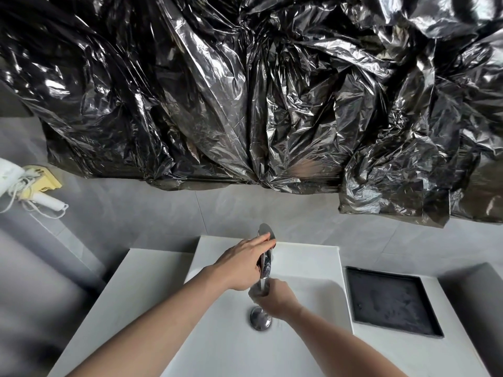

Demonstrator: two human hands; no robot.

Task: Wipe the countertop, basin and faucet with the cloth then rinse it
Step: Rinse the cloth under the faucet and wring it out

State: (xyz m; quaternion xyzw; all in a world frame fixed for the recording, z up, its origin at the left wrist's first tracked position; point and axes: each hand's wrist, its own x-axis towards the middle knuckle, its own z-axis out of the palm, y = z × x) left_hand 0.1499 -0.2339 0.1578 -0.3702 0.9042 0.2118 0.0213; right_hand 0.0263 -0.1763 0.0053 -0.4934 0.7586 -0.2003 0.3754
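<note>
Left hand [245,263] has its grip on the chrome faucet [265,263], fingers laid over the handle on top. Right hand [275,297] sits under the spout with water [262,285] running on it, grip curled around a wadded grey cloth [256,291], mostly hidden. All this is over the white basin [223,336], just above the drain [260,319]. A dark tray [392,300] sits on the table [408,355] to the right, and black plastic sheeting [245,91] covers the far wall.

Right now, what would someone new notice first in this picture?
The crumpled black plastic sheeting covering the wall above the sink fills the upper half. Below it, the left hand rests on the chrome faucet while water runs onto the right hand over the white basin. A dark square tray lies to the right.
</note>
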